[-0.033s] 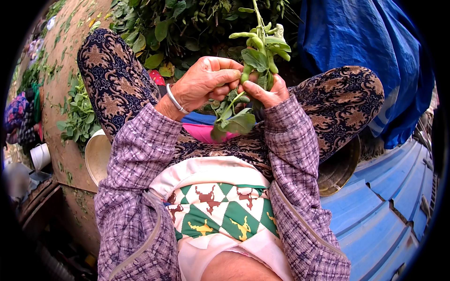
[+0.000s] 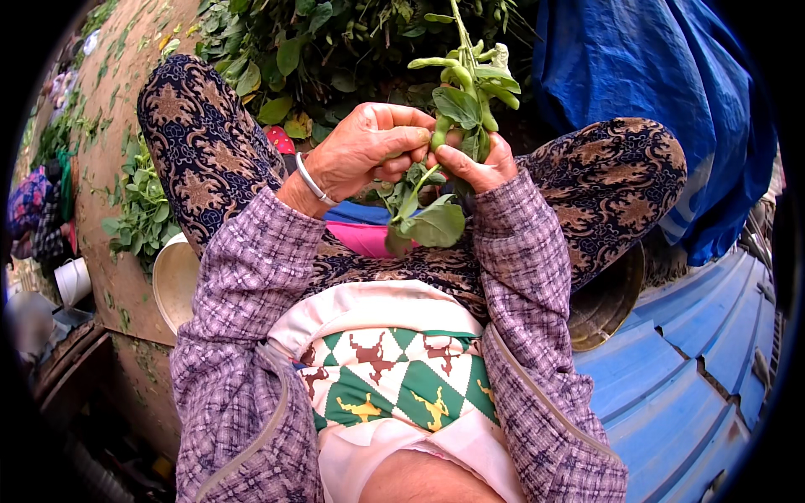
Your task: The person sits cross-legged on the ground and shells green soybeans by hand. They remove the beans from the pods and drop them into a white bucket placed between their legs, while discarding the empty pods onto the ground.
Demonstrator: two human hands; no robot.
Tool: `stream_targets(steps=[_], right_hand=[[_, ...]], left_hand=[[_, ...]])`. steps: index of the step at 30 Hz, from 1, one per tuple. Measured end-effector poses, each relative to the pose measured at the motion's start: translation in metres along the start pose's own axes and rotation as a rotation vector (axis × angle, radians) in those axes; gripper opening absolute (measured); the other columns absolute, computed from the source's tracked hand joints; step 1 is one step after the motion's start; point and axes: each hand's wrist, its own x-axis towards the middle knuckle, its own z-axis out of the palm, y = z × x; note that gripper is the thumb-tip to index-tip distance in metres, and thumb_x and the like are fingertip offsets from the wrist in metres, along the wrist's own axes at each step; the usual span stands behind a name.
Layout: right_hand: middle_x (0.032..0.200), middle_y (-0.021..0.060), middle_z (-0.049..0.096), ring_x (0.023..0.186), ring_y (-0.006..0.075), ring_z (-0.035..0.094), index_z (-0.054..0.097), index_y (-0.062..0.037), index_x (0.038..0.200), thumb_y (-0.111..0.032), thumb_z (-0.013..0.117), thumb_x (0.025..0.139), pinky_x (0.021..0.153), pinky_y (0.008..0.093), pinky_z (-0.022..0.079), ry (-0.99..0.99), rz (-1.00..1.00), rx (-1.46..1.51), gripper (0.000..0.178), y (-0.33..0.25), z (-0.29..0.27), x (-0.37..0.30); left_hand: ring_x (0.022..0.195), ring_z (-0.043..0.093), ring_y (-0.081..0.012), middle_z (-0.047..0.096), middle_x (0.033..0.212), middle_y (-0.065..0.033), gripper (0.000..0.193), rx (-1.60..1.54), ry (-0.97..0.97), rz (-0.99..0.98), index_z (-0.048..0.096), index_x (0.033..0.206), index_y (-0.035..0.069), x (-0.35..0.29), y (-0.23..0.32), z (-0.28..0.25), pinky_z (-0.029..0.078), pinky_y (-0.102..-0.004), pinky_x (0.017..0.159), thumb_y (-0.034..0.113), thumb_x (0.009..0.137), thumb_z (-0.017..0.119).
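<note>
Between my hands, above my lap, hangs a soybean stalk [image 2: 462,32] with green leaves and several plump pods [image 2: 460,77]. My right hand [image 2: 481,165] is closed round its lower part, thumb in front. My left hand [image 2: 362,149], with a bangle [image 2: 315,178] at the wrist, pinches thumb and forefinger at the side of a curved pod [image 2: 440,132]. The tips of both thumbs are close together there. Below the fingers a leafy end [image 2: 438,225] droops over my lap. Some fingers of each hand are hidden.
Ahead lies a heap of leafy soybean plants [image 2: 335,42]. A blue tarp [image 2: 646,75] is at the right, above blue metal sheets [image 2: 671,377]. A pale basin [image 2: 173,281] stands by my left leg, a metal basin [image 2: 599,314] by my right. More leaves [image 2: 142,210] lie left.
The drooping leafy end has swung slightly to the right and turned. My left hand has dipped a little; both hands keep nearly the same hold.
</note>
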Motion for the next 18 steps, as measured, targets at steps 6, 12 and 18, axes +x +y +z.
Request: stream_targets(steps=[6, 12, 18], right_hand=[[0.086, 0.0064, 0.061, 0.074, 0.0138, 0.061, 0.05, 0.0007, 0.109, -0.008, 0.064, 0.078, 0.07, 0.0261, 0.05, -0.082, 0.06, 0.113, 0.035, -0.008, 0.0, 0.003], [0.089, 0.0072, 0.06, 0.075, 0.0149, 0.061, 0.045, 0.0012, 0.115, -0.009, 0.065, 0.077, 0.069, 0.0259, 0.05, -0.139, 0.113, 0.188, 0.044, -0.003, -0.002, 0.009], [0.091, 0.0078, 0.058, 0.073, 0.0143, 0.058, 0.026, -0.0017, 0.134, -0.006, 0.062, 0.074, 0.069, 0.0263, 0.048, -0.125, 0.148, 0.156, 0.07, -0.009, 0.004, 0.014]], left_hand=[[0.046, 0.04, -0.0002, 0.061, 0.075, -0.0056, 0.018, 0.0, 0.027, -0.006, 0.056, 0.098, -0.001, -0.007, 0.002, 0.003, 0.031, -0.0143, 0.042, 0.012, 0.086, 0.055], [0.046, 0.038, 0.0003, 0.061, 0.075, -0.0068, 0.015, -0.025, -0.054, -0.054, 0.055, 0.093, 0.0, -0.008, 0.002, -0.006, 0.027, -0.0137, 0.04, 0.013, 0.085, 0.055], [0.046, 0.039, -0.0005, 0.06, 0.073, -0.0074, 0.014, -0.196, -0.037, 0.021, 0.053, 0.092, 0.001, -0.003, -0.014, -0.01, 0.027, -0.014, 0.04, 0.01, 0.083, 0.055]])
